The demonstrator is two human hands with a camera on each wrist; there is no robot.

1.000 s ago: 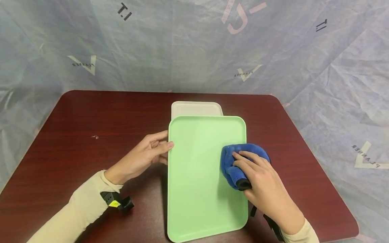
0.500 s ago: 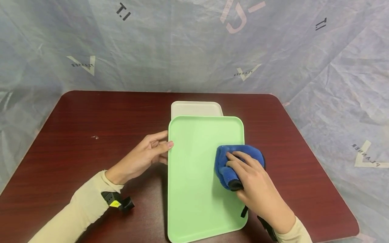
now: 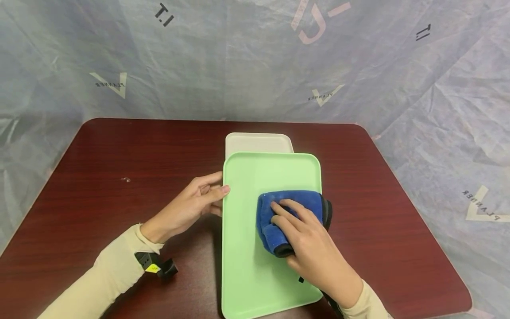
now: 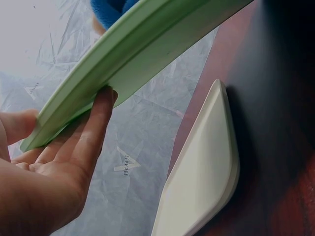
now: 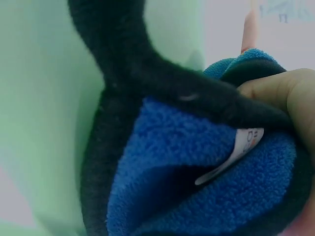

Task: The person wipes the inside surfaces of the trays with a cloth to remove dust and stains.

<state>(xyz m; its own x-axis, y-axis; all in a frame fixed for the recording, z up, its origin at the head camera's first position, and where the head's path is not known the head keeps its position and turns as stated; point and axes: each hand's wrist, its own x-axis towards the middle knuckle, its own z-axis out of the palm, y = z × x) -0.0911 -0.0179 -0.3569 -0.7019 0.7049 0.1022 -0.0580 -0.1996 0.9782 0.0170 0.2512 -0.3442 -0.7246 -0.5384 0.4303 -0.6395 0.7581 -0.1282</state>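
From my remote station I see the left hand (image 3: 187, 204) gripping the green tray (image 3: 247, 274) by one side, thumb on the front rim and fingers behind. The left wrist view shows me this tray tilted, its held side raised off the surface (image 3: 99, 159). The right hand (image 3: 308, 237) grips a folded blue cloth (image 3: 266, 219), which touches the tray's face from its middle toward its right edge. A white tray (image 3: 259, 142) lies on the surface, partly hidden behind the green one, with neither hand on it. I judge the wiping to be under way and unfinished: tray held, cloth applied; which areas are already wiped, and how much remains, I cannot tell
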